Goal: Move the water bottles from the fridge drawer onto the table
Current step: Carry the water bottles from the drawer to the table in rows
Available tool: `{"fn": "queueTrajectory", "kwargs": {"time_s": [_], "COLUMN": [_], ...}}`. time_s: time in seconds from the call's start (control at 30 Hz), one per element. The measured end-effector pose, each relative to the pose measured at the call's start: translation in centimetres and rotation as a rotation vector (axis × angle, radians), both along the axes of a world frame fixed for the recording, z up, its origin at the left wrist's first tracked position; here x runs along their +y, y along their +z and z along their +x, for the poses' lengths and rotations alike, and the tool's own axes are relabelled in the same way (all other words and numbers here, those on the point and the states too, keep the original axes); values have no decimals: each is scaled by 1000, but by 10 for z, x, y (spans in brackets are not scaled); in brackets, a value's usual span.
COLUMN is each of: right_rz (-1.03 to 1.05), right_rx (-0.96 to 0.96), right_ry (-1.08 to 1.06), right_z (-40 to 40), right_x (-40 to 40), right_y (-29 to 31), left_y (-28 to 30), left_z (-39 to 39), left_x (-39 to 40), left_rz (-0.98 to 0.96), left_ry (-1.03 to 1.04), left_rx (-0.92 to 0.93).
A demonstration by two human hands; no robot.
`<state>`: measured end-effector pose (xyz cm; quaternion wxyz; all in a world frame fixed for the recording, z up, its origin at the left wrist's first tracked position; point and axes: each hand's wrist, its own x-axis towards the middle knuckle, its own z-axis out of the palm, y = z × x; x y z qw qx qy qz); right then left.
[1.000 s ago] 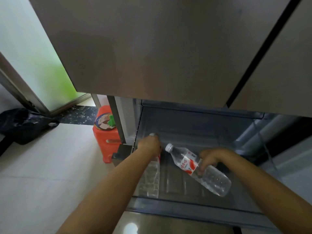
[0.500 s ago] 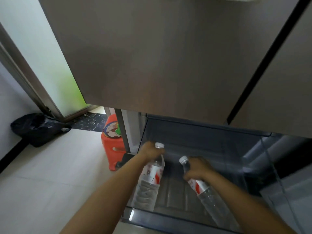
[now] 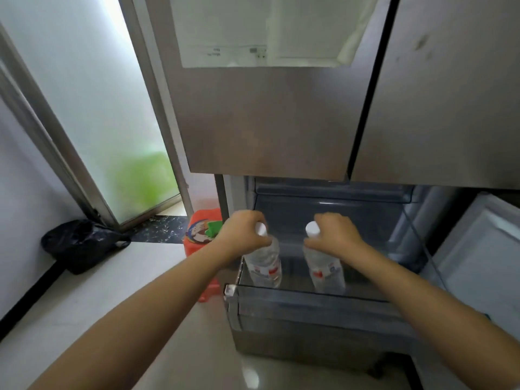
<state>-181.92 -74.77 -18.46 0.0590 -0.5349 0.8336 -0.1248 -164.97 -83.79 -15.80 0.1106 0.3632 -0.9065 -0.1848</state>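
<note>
Two clear water bottles with white caps and red-and-white labels stand upright over the pulled-out fridge drawer (image 3: 309,302). My left hand (image 3: 242,235) grips the neck of the left bottle (image 3: 266,263). The neck of the right bottle (image 3: 323,268) is gripped by my right hand (image 3: 334,235). Both bottle bodies hang inside the drawer, behind its transparent front wall. Whether their bases touch the drawer floor is hidden. The table is out of view.
The closed upper fridge doors (image 3: 267,108) hang right above the drawer. An orange plastic container (image 3: 202,240) stands on the floor left of the fridge. A black bag (image 3: 76,243) lies by the wall near a frosted glass door (image 3: 92,108). Pale tiled floor stretches at the lower left.
The right bottle went from lying flat in the drawer to upright in my right hand. My left hand's bottle also rose upright. The view pulled back and up from the drawer.
</note>
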Motion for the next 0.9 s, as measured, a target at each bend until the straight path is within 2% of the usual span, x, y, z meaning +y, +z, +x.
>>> {"fn": "queueTrajectory", "kwargs": {"time_s": [0.13, 0.2, 0.3, 0.4, 0.63, 0.9], "right_rz": [-234, -390, -468, -458, -233, -35], "right_rx": [101, 142, 119, -25, -273, -219], "right_ry": [148, 205, 271, 355, 775, 1245], "right_z": [56, 90, 148, 214, 401, 645], "right_x": [23, 25, 24, 24, 15, -3], "right_y": [58, 95, 141, 157, 121, 88], "left_y": [54, 83, 110, 115, 75, 53], "left_z": [54, 92, 157, 230, 420, 626], "left_x": [20, 32, 54, 75, 138, 209], "left_rz": [-40, -119, -194, -129, 146, 192], "left_ry": [218, 308, 383, 506, 790, 1160], "left_rx": [367, 478, 423, 364, 180, 86]}}
